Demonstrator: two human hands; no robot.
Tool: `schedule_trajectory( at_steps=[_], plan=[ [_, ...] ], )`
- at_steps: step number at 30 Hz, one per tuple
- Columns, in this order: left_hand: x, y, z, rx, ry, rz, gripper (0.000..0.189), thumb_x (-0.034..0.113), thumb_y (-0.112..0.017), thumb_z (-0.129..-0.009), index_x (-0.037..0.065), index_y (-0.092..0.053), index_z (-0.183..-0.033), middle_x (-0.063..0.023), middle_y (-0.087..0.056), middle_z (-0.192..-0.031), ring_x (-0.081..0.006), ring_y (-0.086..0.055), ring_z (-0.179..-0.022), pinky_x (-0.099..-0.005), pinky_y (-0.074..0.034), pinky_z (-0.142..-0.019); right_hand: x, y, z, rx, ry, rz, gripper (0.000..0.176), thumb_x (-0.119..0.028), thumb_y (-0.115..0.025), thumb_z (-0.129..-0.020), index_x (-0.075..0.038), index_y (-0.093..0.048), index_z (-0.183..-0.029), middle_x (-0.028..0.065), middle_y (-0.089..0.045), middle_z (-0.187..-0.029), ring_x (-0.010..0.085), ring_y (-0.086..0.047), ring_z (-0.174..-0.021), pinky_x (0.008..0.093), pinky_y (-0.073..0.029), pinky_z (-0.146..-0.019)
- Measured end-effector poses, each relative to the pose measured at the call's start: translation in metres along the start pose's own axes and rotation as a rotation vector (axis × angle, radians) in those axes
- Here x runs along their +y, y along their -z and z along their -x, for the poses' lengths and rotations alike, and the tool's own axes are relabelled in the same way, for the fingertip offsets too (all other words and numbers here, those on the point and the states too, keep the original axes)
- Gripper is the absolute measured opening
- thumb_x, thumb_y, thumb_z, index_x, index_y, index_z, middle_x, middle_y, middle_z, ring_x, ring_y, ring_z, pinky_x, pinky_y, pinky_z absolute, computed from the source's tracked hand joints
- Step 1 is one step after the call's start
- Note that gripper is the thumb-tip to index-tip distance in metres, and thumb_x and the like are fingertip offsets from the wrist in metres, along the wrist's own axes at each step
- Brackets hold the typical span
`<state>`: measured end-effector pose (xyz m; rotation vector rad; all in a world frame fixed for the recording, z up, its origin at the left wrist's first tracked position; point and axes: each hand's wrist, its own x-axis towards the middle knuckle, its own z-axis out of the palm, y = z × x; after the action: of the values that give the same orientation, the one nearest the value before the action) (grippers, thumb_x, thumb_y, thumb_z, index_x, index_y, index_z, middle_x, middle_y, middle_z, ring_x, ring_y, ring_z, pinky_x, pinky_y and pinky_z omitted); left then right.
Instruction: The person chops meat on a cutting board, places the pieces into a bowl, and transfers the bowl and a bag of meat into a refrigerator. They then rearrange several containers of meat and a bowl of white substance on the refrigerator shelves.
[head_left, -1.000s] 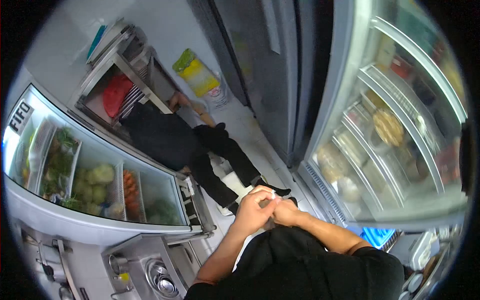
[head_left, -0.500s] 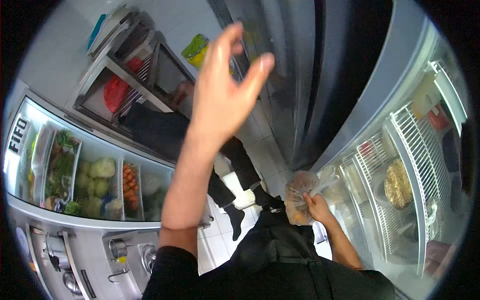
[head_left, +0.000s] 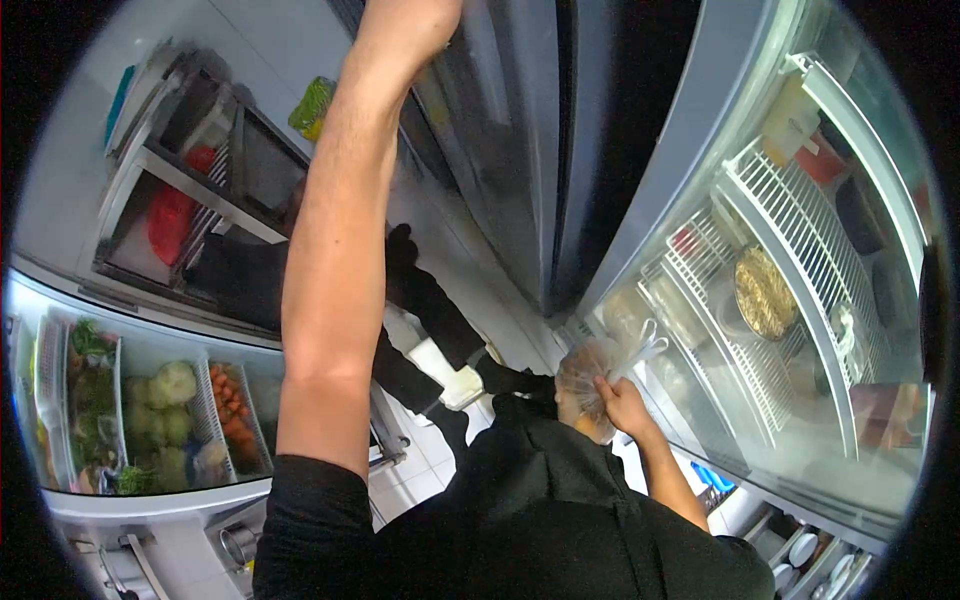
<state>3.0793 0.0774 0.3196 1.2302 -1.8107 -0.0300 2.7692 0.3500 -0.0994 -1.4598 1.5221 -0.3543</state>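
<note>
My left arm stretches up across the view, and only the base of my left hand shows at the top edge, beside a tall dark-grey door panel. The fingers of that hand are out of frame. Low and right of centre, my right hand is closed on the gathered neck of a clear plastic bag. The bag hangs beside my black clothing and has something orange-yellow inside. Its pale handles stick up above my fingers.
A glass-fronted fridge with white wire shelves and a bowl of food stands right. Vegetables, including carrots, sit behind glass at left. Another person's dark-trousered legs are ahead, near a metal rack with red bags.
My left hand has risen, its fingers leaving the top of the frame. The surroundings have shifted left in view. My right hand keeps hold of the plastic bag.
</note>
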Motion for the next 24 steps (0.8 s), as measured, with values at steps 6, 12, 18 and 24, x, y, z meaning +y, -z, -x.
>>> schedule_trajectory(
  at_steps=[6, 12, 18, 24],
  plan=[
    [-0.007, -0.012, 0.016, 0.277, 0.050, 0.210, 0.067, 0.054, -0.041, -0.106, -0.008, -0.066, -0.115, -0.0165, -0.071, -0.112, -0.0270, -0.064, -0.107, -0.0383, -0.047, -0.093, -0.013, -0.002, 0.012, 0.068, -0.082, -0.047, 0.054, -0.044, -0.052, -0.103, 0.005, -0.068, -0.087, 0.0279, -0.066, -0.075, 0.0431, -0.067, -0.077, 0.0474, -0.050, -0.073],
    [-0.050, 0.015, 0.040, 0.535, 0.086, 0.511, 0.063, 0.050, -0.037, -0.108, -0.007, -0.057, -0.127, -0.0153, -0.065, -0.121, -0.0242, -0.062, -0.107, -0.0383, -0.046, -0.098, -0.007, -0.001, -0.026, -0.037, -0.155, -0.040, 0.056, -0.045, -0.054, -0.102, 0.007, -0.067, -0.085, 0.0295, -0.064, -0.075, 0.0428, -0.066, -0.077, 0.0487, -0.049, -0.073],
    [-0.082, 0.041, 0.054, 0.577, 0.120, 0.324, 0.074, 0.060, -0.031, -0.107, -0.006, -0.056, -0.128, -0.0113, -0.067, -0.110, -0.0226, -0.064, -0.096, -0.0368, -0.049, -0.092, -0.025, 0.000, -0.084, 0.022, -0.020, 0.217, 0.053, -0.043, -0.057, -0.100, 0.006, -0.067, -0.083, 0.0316, -0.064, -0.079, 0.0485, -0.065, -0.082, 0.0517, -0.049, -0.073],
    [-0.105, 0.067, 0.059, 0.366, -0.084, 0.560, 0.066, 0.052, -0.041, -0.107, -0.008, -0.064, -0.123, -0.0132, -0.070, -0.110, -0.0216, -0.063, -0.100, -0.0322, -0.047, -0.092, -0.036, -0.009, -0.131, 0.125, 0.203, 0.229, 0.044, -0.038, -0.058, -0.099, 0.005, -0.068, -0.093, 0.0318, -0.066, -0.086, 0.0487, -0.065, -0.088, 0.0519, -0.050, -0.079]
  ],
)
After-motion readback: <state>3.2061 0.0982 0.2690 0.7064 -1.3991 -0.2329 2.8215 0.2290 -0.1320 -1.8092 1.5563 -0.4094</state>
